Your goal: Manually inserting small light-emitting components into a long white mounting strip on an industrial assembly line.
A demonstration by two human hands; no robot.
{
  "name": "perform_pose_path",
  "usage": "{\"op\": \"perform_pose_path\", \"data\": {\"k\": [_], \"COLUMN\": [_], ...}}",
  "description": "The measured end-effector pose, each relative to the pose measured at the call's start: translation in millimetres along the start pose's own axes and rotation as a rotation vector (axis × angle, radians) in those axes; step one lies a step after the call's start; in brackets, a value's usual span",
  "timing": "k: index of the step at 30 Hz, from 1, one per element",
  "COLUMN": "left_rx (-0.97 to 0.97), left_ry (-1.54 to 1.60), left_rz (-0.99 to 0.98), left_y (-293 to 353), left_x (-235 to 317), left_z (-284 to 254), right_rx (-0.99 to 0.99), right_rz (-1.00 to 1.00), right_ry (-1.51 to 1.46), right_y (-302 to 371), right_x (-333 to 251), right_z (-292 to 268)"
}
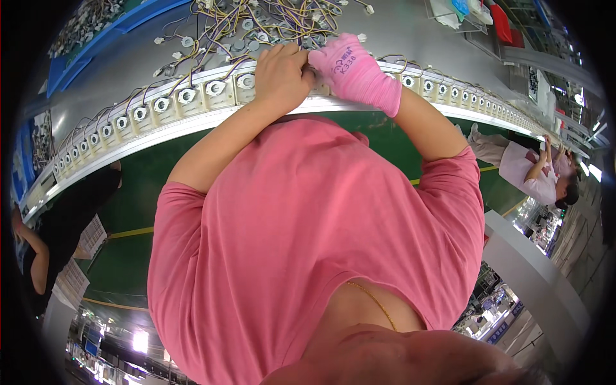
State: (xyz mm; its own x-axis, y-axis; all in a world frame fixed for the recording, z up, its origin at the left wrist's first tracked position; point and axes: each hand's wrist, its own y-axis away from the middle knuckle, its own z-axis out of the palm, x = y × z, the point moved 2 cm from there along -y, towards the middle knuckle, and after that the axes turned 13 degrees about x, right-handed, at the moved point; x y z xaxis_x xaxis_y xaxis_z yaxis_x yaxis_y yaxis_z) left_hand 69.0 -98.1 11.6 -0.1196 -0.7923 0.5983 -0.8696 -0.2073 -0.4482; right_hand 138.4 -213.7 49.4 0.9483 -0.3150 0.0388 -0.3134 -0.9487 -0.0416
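Just beyond the pink shirt [321, 199], the bare left hand [282, 76] and the gloved right hand [351, 67] sit close together, both with fingers curled in; whether either grips anything, I cannot tell, as the fingers hide it. Beneath and beside them, a long row of white blocks [187, 97] with round openings lines the near edge of the metal table [138, 63]. Behind the hands lies a tangle of wires [273, 25] with white plugs. Farther left stands a blue tray [122, 24] of small parts; well off to the right is a co-worker [523, 168].
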Motion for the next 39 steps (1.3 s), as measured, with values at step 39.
{"op": "perform_pose_path", "data": {"k": [39], "left_rx": [0.664], "left_ry": [-0.824], "left_rz": [-0.601], "left_y": [116], "left_x": [-261], "left_z": [-282], "right_rx": [0.6], "right_rz": [0.414], "right_ry": [-0.395], "right_y": [6], "right_x": [-8], "right_z": [-7]}}
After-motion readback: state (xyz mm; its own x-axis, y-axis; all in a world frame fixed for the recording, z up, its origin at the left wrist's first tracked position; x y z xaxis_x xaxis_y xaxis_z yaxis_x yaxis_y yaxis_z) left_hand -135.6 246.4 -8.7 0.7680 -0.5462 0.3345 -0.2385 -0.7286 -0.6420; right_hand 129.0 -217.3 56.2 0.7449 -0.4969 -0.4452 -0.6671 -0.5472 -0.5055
